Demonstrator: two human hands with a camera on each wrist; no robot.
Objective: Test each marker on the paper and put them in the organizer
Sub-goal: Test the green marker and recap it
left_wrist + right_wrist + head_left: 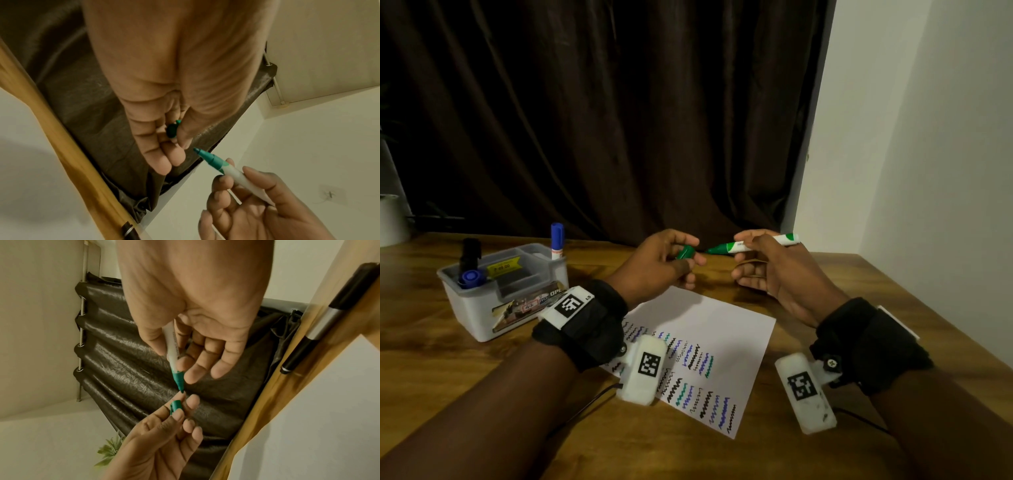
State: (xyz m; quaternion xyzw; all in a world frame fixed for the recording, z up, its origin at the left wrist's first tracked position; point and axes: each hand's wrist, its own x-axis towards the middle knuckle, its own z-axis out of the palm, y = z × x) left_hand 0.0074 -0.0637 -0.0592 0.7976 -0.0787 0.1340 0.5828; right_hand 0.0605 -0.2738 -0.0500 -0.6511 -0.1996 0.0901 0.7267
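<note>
so nearest, below both wrists, the white sheet of paper [709, 329] on the wooden table [482, 394] already carries rows of squiggles in black, blue/purple & teal-green, so plenty of test strokes are down; can't tell which marker made which.

just past the paper, both hands are raised w/ a gap between them. left hand [664, 263] pinches the small green plastic cap [686, 253] between thumb & fingers, other fingers loosely curled. right hand [763, 270] grips the green-and-white marker [753, 244] by its white barrel, bare tip pointing at the cap, close but not touching, per the wrist views. cap is off, so this one is mid-cycle: prob either about to be tested or about to be recapped, can't say which from here.

further out, left of the left hand, the grey plastic organizer tub [482, 311] w/ compartments holds a black marker [469, 255] & a blue-capped marker [471, 277] in its near-left slot, plus a white marker with blue cap [557, 241] upright at the far-right corner. so three look filed.

left to do, as i judge it: finish the green one, cap on, drop it in the tub. no other loose markers show on the table in the head view.
</note>
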